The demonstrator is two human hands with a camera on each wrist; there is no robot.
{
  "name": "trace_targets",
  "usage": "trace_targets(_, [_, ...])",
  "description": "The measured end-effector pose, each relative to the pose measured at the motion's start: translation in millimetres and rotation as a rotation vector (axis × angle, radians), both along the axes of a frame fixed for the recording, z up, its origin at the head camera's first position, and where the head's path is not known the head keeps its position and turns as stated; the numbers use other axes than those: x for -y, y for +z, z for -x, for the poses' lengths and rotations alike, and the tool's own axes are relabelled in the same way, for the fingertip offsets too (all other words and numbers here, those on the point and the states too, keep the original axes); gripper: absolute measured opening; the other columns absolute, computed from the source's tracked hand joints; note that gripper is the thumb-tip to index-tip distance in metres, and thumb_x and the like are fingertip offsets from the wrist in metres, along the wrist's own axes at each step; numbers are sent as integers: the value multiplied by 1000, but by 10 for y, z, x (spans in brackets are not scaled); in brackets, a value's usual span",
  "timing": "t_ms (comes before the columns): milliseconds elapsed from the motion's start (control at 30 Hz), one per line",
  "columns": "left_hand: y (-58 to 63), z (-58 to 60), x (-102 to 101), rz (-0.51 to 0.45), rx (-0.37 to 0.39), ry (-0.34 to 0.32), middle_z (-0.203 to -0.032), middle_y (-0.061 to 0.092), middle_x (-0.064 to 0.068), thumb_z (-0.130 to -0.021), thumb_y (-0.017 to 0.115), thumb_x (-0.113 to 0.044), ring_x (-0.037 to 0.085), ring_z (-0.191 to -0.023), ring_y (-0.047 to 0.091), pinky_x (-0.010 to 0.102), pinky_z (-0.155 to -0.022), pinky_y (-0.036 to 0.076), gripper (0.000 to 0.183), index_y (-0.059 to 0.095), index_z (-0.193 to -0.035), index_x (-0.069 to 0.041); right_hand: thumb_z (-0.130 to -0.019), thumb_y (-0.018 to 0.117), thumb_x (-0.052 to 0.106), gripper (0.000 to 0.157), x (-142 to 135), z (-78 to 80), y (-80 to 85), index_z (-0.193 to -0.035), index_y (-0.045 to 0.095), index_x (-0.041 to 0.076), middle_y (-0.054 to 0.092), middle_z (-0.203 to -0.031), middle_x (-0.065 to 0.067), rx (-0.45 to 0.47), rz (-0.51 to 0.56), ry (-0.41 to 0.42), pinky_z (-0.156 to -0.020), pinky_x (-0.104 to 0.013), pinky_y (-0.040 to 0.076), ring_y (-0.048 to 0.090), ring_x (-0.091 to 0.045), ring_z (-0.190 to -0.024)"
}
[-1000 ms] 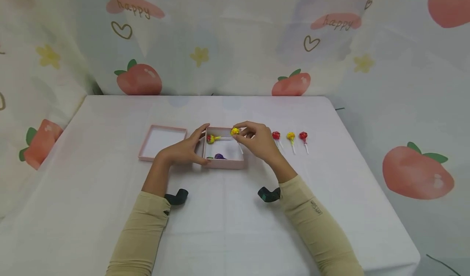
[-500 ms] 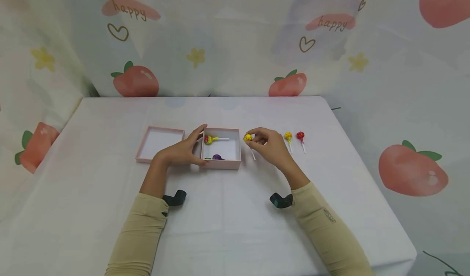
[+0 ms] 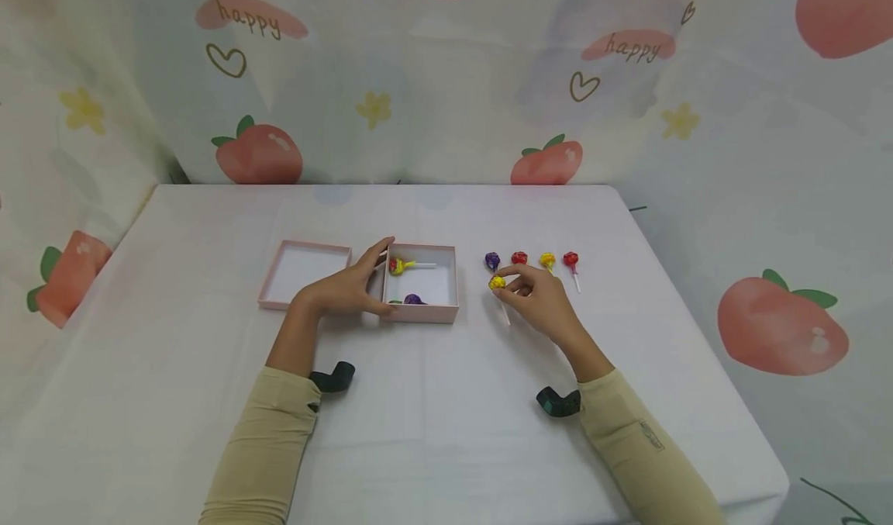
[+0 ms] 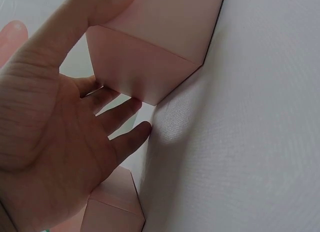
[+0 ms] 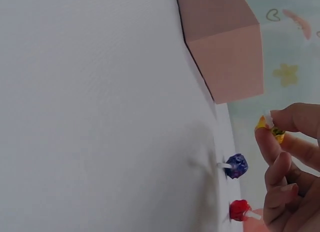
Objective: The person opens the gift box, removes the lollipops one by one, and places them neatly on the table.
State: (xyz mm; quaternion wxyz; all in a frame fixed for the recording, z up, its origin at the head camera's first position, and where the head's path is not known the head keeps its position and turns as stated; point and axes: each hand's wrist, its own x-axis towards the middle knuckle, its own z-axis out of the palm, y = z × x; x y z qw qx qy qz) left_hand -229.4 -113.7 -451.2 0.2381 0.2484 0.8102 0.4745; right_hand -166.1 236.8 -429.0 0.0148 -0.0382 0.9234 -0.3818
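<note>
My left hand [image 3: 346, 286] holds a pink box [image 3: 422, 314] by its left side, the thumb on the front wall and the fingers reaching to the back corner. Inside the box, a red-and-yellow lollipop [image 3: 399, 266] lies near the back and a purple lollipop [image 3: 413, 298] near the front wall, partly hidden by it. Right of the box, my right hand [image 3: 537, 300] pinches a yellow lollipop [image 3: 497, 283] at its wrapped head, its white stick pointing down. Just behind that hand lie a purple lollipop [image 3: 492, 260] and a red lollipop [image 3: 519, 257].
A shallow pink box lid [image 3: 261, 300] lies inner side up, left of the left hand. Further right in the row are a yellow lollipop [image 3: 547, 260] and another red lollipop [image 3: 571, 259]. White cloth covers the table [image 3: 432, 432]; a printed curtain hangs behind it.
My right hand has carried the yellow lollipop out from over the box, to the right and toward the front. The purple lollipop in the row has come into view. The left hand stays on the box.
</note>
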Motion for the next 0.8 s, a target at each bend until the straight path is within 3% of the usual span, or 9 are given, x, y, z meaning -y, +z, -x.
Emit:
trace_targets(267, [5,-3,13,-10,1,-4,-171,10,11,-80,91,-25,28,-157,9,56,-122,8,125,1,-167,-23,-94,78,19,26,-116,-86,-112,-119,75,13,74,-90,-3,41,-38,-24,-72,-37,51,64,-23,-82])
trace_targets(800, [7,-6,4,5,-3,-8,-171,12,12,-80,91,-26,29,-156,11,55,-122,9,126,0,-167,-24,-96,75,19,25,-168,-131,-193,-120,69,13,71,-87,-2,138,-48,27,-70,-37,48,60,-23,-78])
